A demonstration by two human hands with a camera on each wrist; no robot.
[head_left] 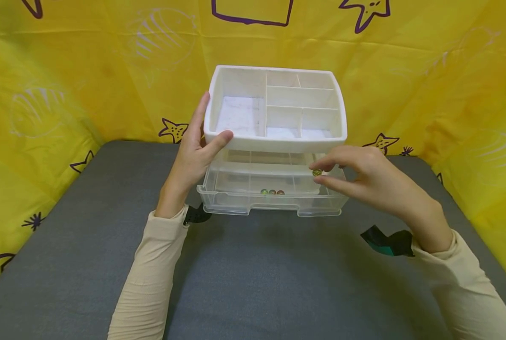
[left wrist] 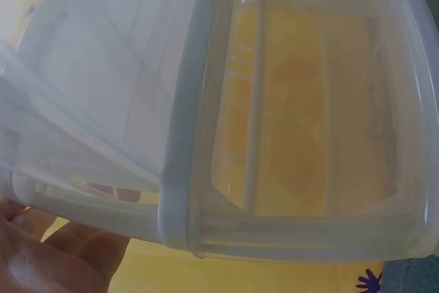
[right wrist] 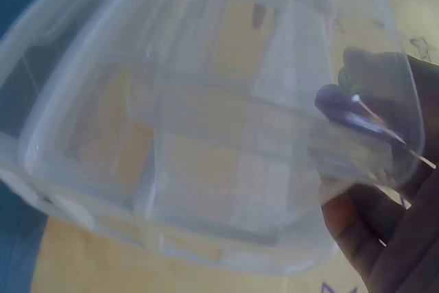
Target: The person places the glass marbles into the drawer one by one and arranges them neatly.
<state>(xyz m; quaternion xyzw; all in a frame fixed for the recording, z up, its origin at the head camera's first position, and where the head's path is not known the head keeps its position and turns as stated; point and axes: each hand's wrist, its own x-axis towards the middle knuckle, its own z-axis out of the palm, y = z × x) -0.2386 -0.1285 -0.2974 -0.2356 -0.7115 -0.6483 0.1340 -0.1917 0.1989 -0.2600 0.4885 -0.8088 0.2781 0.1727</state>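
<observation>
A white plastic drawer organizer point(head_left: 274, 144) stands on the table with a divided tray on top. My left hand point(head_left: 192, 158) holds its left side, thumb over the front rim and fingers along the side wall. Below the tray, a clear drawer point(head_left: 227, 204) is pulled out toward me. Three marbles point(head_left: 272, 192) lie in a row behind its front wall. My right hand point(head_left: 376, 182) pinches a yellowish-green marble point(head_left: 317, 173) between thumb and fingertips, over the drawer's right side. In the right wrist view, clear plastic overlaps those fingertips.
A dark grey cloth covers the table point(head_left: 253, 283). Yellow fabric point(head_left: 108, 71) with starfish and fish drawings hangs behind and along both sides. The top tray's compartments point(head_left: 240, 113) hold no visible objects. Dark straps point(head_left: 389, 242) show at both wrists.
</observation>
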